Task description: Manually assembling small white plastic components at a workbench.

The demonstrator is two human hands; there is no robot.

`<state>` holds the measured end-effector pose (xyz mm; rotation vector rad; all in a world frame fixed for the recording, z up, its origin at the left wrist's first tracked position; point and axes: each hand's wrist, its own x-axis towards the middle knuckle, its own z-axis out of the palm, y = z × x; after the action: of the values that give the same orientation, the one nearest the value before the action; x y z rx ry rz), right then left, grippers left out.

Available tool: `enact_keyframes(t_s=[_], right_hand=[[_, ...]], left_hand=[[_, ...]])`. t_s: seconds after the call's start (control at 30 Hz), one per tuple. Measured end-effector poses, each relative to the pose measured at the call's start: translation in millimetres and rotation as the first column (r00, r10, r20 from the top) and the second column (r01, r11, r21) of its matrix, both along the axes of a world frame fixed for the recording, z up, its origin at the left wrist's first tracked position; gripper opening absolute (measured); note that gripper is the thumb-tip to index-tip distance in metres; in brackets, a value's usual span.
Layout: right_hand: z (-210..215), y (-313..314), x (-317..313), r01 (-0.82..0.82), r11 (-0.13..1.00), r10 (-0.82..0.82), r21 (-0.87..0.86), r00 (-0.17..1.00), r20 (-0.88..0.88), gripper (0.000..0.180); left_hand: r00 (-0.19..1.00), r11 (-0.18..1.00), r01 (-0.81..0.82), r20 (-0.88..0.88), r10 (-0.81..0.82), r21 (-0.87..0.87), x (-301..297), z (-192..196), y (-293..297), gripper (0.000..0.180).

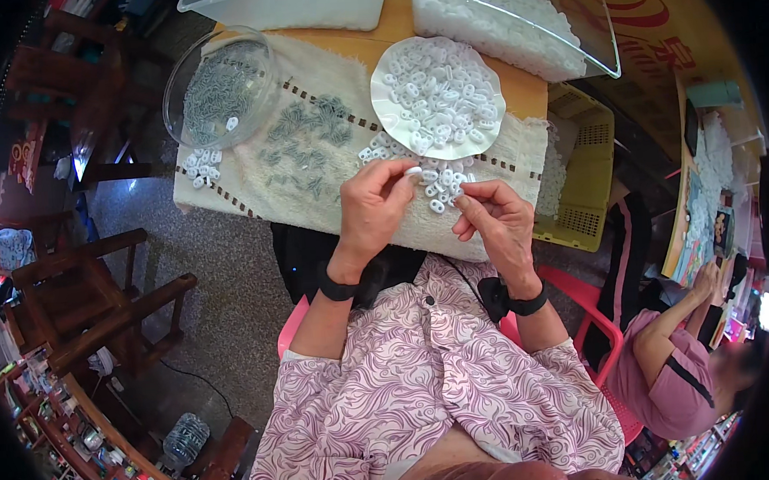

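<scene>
Between the thumb and forefinger of my left hand (pixel 372 204) is a small white oval plastic piece (pixel 413 171). My right hand (pixel 501 221) is closed in a pinch at the edge of a pile of similar pieces (pixel 437 206), each with two holes. What its fingertips hold is too small to make out. Just beyond my hands stands a scalloped white plate (pixel 383 101) heaped with more of these pieces. Small grey metal-looking pieces (pixel 301 140) lie loose on the cream towel (pixel 251 182), left of my left hand.
A clear round bowl (pixel 171 108) of grey pieces sits far left, near a small white cluster (pixel 202 167). Clear bins (pixel 303 8) line the table's back. On the right are a yellow crate (pixel 591 190), a red chair (pixel 603 337) and another person (pixel 670 381).
</scene>
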<state>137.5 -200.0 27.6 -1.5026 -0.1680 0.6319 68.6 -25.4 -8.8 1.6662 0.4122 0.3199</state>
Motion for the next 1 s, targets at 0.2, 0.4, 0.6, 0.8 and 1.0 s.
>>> enact_keyframes(t_s=[0.2,0.4,0.6,0.8,1.0], right_hand=[[8,7,1,0.001,0.997,0.007,0.077,0.995,-0.098,0.015],[11,21,-2,-0.014,0.988,0.036,0.154,0.990,-0.137,0.018],[9,35,-5,0.007,0.985,0.019,0.174,0.989,-0.146,0.018],[9,42,-10,-0.013,0.990,0.033,0.142,0.989,-0.141,0.018],[7,44,-11,-0.042,0.989,0.062,0.140,0.988,-0.142,0.017]], left_hand=[[0.998,0.671,0.021,0.056,0.030,-0.741,-12,21,4,0.026],[0.999,0.681,0.027,0.040,0.003,-0.732,-21,23,2,0.029],[0.998,0.716,0.004,0.046,0.040,-0.698,-24,22,3,0.028],[0.998,0.792,0.045,0.069,-0.004,-0.609,-31,9,5,0.023],[0.993,0.787,0.004,0.096,0.070,-0.617,-30,16,4,0.026]])
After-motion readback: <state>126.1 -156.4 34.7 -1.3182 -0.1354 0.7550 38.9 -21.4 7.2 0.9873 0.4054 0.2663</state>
